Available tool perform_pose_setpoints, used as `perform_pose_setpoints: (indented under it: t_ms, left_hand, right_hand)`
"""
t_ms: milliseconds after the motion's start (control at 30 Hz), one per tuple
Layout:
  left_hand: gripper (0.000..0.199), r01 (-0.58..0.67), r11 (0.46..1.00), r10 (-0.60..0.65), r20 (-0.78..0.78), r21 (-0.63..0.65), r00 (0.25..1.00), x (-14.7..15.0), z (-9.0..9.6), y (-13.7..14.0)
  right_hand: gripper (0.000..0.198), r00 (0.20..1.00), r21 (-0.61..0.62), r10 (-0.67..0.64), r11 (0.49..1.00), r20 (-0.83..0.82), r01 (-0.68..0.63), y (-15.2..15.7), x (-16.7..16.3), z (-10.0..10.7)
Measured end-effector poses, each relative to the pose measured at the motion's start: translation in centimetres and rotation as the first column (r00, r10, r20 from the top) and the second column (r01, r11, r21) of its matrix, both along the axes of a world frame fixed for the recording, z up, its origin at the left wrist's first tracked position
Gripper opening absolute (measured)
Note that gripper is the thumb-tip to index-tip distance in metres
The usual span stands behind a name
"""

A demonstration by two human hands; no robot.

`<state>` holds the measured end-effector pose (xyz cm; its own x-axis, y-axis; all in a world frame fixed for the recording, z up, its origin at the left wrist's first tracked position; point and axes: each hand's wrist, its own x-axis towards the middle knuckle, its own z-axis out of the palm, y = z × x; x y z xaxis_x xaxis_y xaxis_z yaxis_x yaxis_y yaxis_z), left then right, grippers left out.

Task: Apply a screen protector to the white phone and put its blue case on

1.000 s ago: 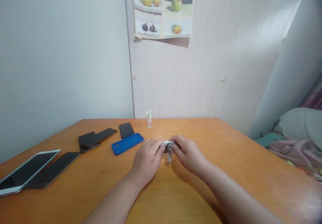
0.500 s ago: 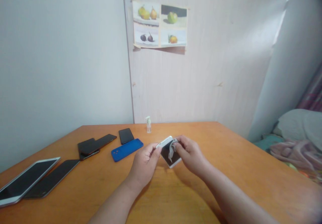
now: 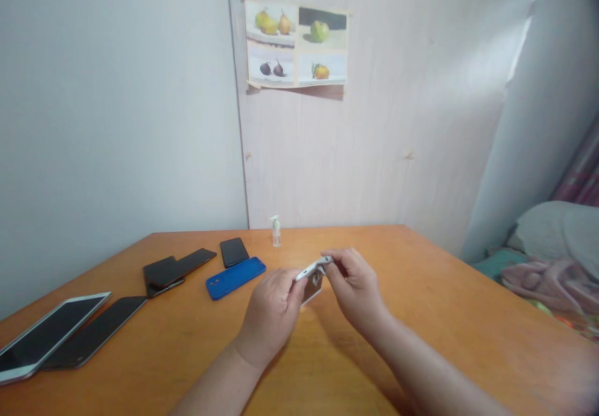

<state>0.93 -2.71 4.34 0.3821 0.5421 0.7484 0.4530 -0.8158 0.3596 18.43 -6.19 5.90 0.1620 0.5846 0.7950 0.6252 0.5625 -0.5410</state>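
Observation:
A white phone (image 3: 311, 288) with a dark screen is tilted up over the table, its white edge turned towards me. My left hand (image 3: 274, 300) is closed around its left side, thumb along the front. On the other side my right hand (image 3: 353, 279) pinches a small greyish-white cloth (image 3: 324, 264) against the phone's upper right corner. Most of the cloth is hidden by the fingers and the phone. Left of my hands lies a blue phone case (image 3: 236, 277), with a black phone (image 3: 234, 252) just behind it.
A small clear pump bottle (image 3: 276, 231) stands near the back of the wooden table (image 3: 449, 328). At left lie several dark phones (image 3: 180, 267), a long black device (image 3: 100, 328) and a white-framed tablet (image 3: 56, 333). Bedding (image 3: 556, 279) sits beyond the right edge.
The phone has tilted, so its screen shows less and its edge more. My right hand has shifted the cloth from the screen to the phone's top corner.

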Motion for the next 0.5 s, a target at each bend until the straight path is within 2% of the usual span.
perform_pose_setpoints:
  t_ms: [133,200,267,367,433,500]
  left_hand:
    - [0.016,0.029,0.999,-0.027,-0.064,0.029,0.998,0.0,-0.2,-0.1]
    - [0.015,0.041,0.998,-0.037,-0.093,0.04,0.995,0.0,-0.2,-0.2]
    - [0.015,0.049,0.998,-0.044,-0.104,0.045,0.994,0.1,-0.2,-0.4]
    - [0.015,0.043,0.998,-0.037,-0.106,0.05,0.994,0.4,-0.2,-0.6]
    - [0.015,0.03,0.998,-0.023,-0.111,0.062,0.994,0.5,-0.1,-0.6]
    - [0.016,0.025,0.997,-0.016,-0.121,0.071,0.992,0.5,-0.2,-0.6]
  right_hand:
    - [0.017,0.979,-0.043,0.147,0.989,0.141,-0.142,-1.3,-1.7,0.1]
    - [0.015,0.971,-0.082,0.172,0.984,0.169,-0.16,-1.5,-2.0,0.2]
    - [0.011,0.989,-0.101,0.1,0.991,0.108,-0.089,-1.2,-1.4,0.4]
    - [0.016,0.998,-0.147,-0.055,0.988,-0.015,0.052,-0.2,0.1,0.5]
    - [0.016,0.994,-0.144,-0.11,0.984,-0.014,0.107,0.0,0.4,0.4]
    - [0.013,0.994,-0.101,-0.097,0.99,0.057,0.102,-0.4,0.0,0.2]
